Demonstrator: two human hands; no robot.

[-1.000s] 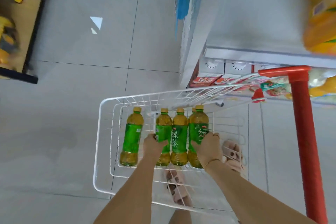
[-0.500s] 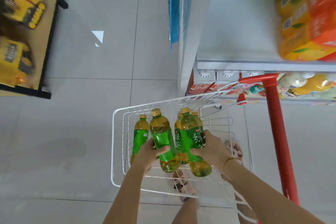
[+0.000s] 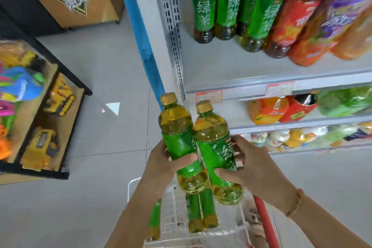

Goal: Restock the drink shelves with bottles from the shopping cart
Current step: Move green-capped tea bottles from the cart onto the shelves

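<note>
Green-labelled bottles are being held above the cart, one in each hand.
The left bottle [image 3: 179,137] is being clasped in the left hand [image 3: 161,165] and the right bottle [image 3: 216,147] in the right hand [image 3: 251,167], each grip wrapped around the label, probably so both can be shelved together. Gold caps and amber tea are showing; matching bottles are standing on the upper shelf [image 3: 261,74], others are waiting in the cart [image 3: 175,219].
</note>
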